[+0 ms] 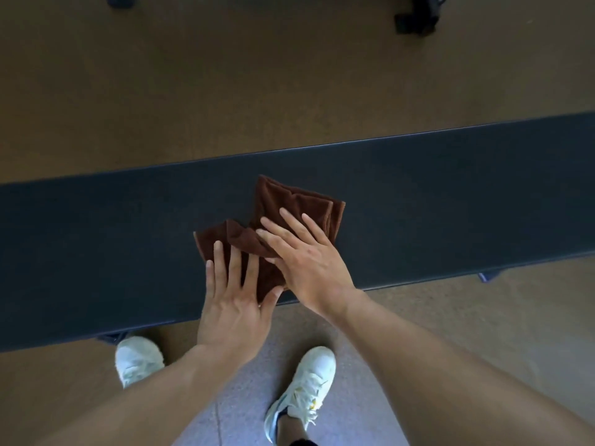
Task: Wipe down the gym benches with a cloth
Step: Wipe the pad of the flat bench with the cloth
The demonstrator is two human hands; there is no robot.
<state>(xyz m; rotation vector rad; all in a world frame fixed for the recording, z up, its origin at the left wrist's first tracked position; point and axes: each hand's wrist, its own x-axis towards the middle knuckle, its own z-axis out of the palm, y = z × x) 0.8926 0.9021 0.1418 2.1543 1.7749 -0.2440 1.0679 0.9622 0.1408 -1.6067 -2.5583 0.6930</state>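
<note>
A long dark padded gym bench runs across the view from left to right. A brown cloth, partly folded and rumpled, lies on its middle. My left hand presses flat on the cloth's near left part with straight, spread fingers. My right hand lies flat on the cloth's middle, fingers straight and pointing up-left, partly over the left hand's thumb side. Both hands cover the cloth's near portion.
Brown floor lies beyond the bench, with dark equipment feet at the top left and top right. My two white shoes stand on the floor just before the bench's near edge.
</note>
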